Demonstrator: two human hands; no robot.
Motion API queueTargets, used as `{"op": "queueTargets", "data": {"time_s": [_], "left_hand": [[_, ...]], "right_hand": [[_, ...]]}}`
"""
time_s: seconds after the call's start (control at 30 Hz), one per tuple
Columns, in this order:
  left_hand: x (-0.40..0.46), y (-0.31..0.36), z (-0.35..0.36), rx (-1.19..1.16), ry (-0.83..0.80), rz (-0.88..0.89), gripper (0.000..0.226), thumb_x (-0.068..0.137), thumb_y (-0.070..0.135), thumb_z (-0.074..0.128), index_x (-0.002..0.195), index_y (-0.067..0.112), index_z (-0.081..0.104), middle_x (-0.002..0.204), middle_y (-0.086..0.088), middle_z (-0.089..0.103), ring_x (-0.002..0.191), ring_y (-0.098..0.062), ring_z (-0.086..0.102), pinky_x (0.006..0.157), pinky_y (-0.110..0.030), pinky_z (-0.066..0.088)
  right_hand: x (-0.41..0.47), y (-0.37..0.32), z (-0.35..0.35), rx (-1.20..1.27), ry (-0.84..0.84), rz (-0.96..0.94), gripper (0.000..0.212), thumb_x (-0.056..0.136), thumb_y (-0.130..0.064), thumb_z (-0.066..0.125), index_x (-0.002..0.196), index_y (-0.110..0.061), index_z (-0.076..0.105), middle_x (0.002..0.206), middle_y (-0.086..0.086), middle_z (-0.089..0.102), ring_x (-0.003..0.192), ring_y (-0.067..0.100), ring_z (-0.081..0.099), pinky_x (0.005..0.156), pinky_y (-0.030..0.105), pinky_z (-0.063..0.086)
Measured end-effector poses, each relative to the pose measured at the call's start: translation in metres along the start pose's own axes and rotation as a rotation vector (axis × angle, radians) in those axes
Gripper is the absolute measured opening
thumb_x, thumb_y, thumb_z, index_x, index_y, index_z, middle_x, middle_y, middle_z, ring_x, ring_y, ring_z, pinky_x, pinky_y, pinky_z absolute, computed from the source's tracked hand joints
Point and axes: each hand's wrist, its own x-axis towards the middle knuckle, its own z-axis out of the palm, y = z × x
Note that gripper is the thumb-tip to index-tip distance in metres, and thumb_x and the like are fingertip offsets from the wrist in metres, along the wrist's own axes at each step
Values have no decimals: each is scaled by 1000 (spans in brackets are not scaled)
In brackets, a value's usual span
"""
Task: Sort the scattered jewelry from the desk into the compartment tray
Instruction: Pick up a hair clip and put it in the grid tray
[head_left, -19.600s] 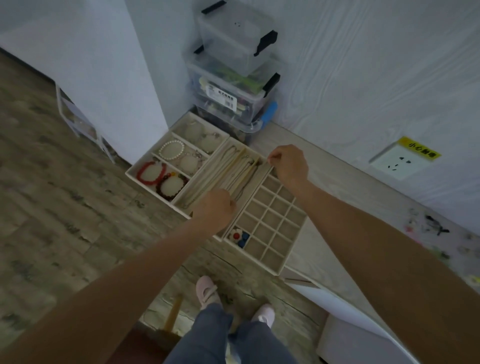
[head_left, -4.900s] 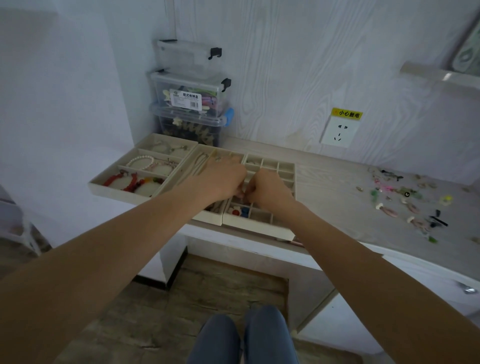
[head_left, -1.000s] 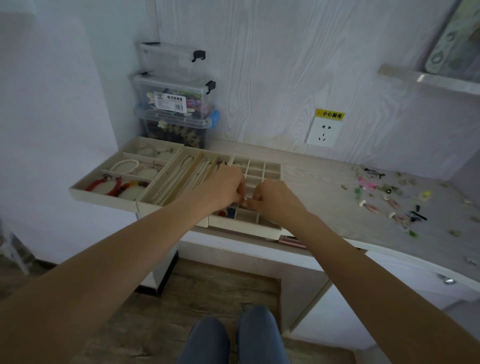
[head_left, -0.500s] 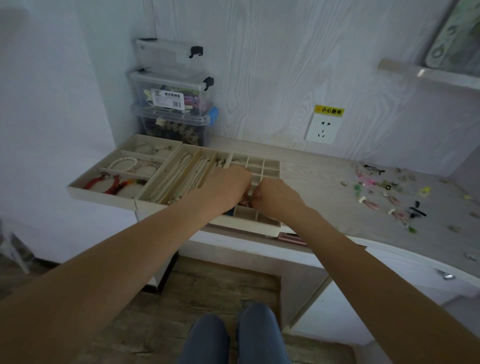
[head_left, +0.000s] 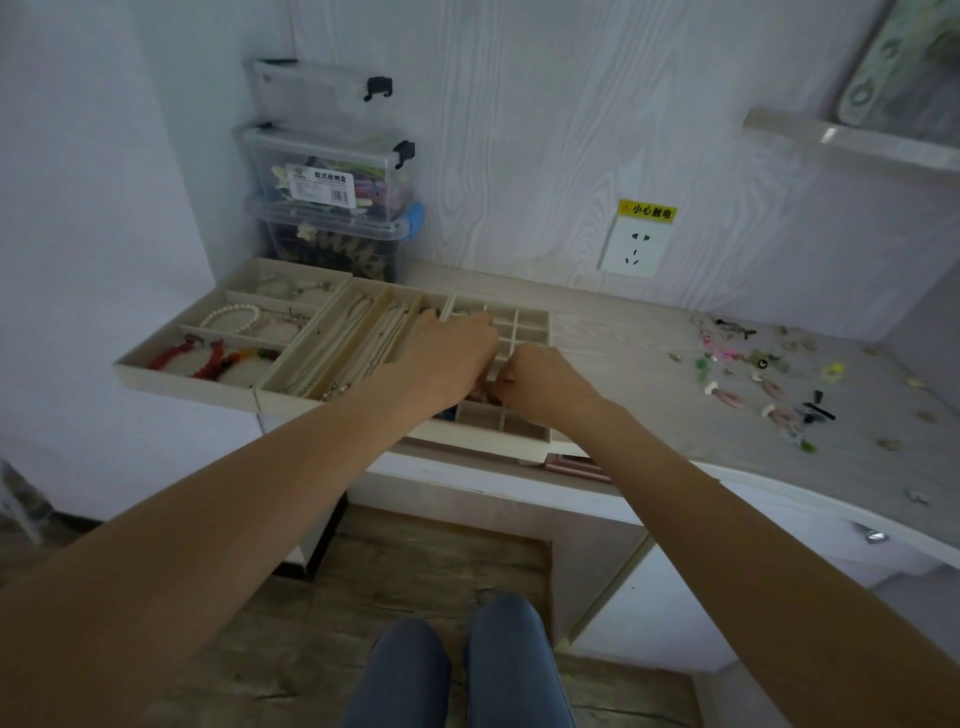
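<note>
The desk (head_left: 613, 358) carries the tray (head_left: 332, 405) at its left end. Scattered jewelry (head_left: 763, 374) lies well apart on the right. Both hands, left (head_left: 447, 358) and right (head_left: 545, 382), meet over the small compartments; fingers curled, what they hold I cannot tell.

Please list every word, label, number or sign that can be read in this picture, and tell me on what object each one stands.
"小心触电": yellow warning sticker on the wall, directly above the white wall socket.
"收纳盒", end of a printed line whose first characters are unclear: white label on the middle clear storage box.
The label's logo, smaller print and barcode digits: too small to read.
The tray and the jewelry show no text.
</note>
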Motion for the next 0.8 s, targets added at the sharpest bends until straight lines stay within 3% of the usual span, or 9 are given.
{"op": "queueTargets", "data": {"time_s": [0.1, 0.17, 0.27, 0.4, 0.8], "left_hand": [[-2, -4, -1, -32, -12, 22, 3, 85, 15, 64, 87, 13, 65, 114, -3, 50, 97, -21, 53, 91, -39, 38], [-3, -6, -3, -21, -27, 55, 7, 85, 18, 65, 90, 13, 67, 116, -3, 48, 99, -20, 52, 90, -37, 38], [-4, -8, -5, -34, -42, 69, 13, 86, 20, 65, 97, 13, 68, 118, -5, 46, 102, -22, 52, 90, -37, 38], [-5, -5, -4, -63, -36, 71, 18, 87, 16, 63, 103, 7, 61, 113, -6, 49, 97, -22, 53, 82, -33, 37], [-7, -9, -4, -84, -18, 122, 14, 88, 19, 62, 99, 13, 66, 119, -3, 45, 103, -20, 50, 91, -34, 38]], "right_hand": [[-1, 3, 3, 26, 16, -14, 29, 93, -18, 51, 79, 0, 69, 63, 6, 51, 55, 14, 46, 57, 26, 40], [-2, 4, 4, 47, 23, -31, 28, 93, -18, 51, 88, 0, 72, 70, 8, 56, 59, 15, 48, 63, 26, 41], [-1, 5, 4, 37, 22, -39, 29, 94, -19, 50, 90, -1, 72, 71, 8, 55, 58, 15, 47, 65, 26, 41], [0, 4, 3, 12, 11, -30, 31, 94, -20, 51, 85, 2, 70, 58, 4, 47, 54, 14, 44, 52, 23, 36], [-3, 5, -1, -19, -17, -55, 28, 95, -21, 51, 82, -4, 69, 57, 1, 43, 51, 8, 38, 48, 16, 30]]}}
